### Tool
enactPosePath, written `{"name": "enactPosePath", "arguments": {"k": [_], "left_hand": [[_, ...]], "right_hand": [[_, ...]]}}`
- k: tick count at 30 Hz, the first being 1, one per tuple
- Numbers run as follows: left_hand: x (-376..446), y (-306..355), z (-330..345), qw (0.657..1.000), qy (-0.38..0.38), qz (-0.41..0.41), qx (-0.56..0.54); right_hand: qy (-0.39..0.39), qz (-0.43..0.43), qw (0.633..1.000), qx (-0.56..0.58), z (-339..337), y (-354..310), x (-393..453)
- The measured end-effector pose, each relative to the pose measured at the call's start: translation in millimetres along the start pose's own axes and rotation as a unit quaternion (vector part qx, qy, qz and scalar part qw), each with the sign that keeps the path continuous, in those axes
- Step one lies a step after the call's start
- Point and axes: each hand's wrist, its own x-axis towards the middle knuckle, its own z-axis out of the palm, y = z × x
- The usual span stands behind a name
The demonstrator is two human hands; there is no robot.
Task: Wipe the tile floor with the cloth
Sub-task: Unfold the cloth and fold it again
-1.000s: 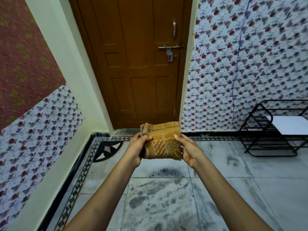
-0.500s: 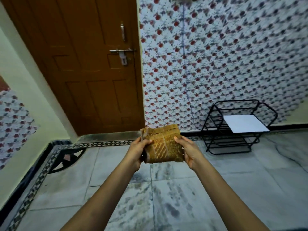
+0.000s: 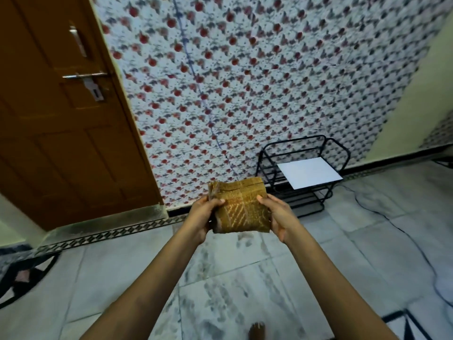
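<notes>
View swung right since the earlier frame; door (image 3: 61, 114) shifted left. Both hands, left hand (image 3: 201, 217) and right hand (image 3: 278, 217), gripped the folded cloth (image 3: 241, 208), fingers closed on its edges. Tile floor (image 3: 245, 278) not yet wiped.

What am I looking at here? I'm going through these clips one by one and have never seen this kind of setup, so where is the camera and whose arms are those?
There is no machine here. A person wears a wide-angle camera on the head, so the single picture looks forward and down along their own bare arms. The left hand and right hand hold a folded yellow-brown cloth up in the air, one hand on each side. Below is the grey tile floor, which the cloth does not touch. A toe shows at the bottom edge. Ahead are a brown door, flowered wallpaper, and a black wire rack on the floor with a white sheet on it.
</notes>
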Motion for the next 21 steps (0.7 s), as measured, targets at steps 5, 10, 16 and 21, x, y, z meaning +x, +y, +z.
{"name": "enactPosePath", "arguments": {"k": [5, 10, 16, 21], "left_hand": [[69.8, 12.1, 99.6, 0.999, -0.032, -0.010, 0.008], [131.3, 22.5, 196.7, 0.997, -0.070, -0.024, 0.025], [196.7, 24.5, 303.2, 0.994, -0.095, -0.026, 0.040], [254.2, 15.9, 388.6, 0.995, -0.092, -0.031, 0.023]], "right_hand": [[0.037, -0.018, 0.999, -0.010, -67.6, -66.4, 61.3], [0.072, -0.027, 0.997, -0.022, -137.0, -131.4, 116.3], [0.083, -0.020, 0.996, -0.017, -217.8, -189.9, 184.2], [0.087, -0.011, 0.996, -0.028, -286.5, -232.6, 254.2]]}}
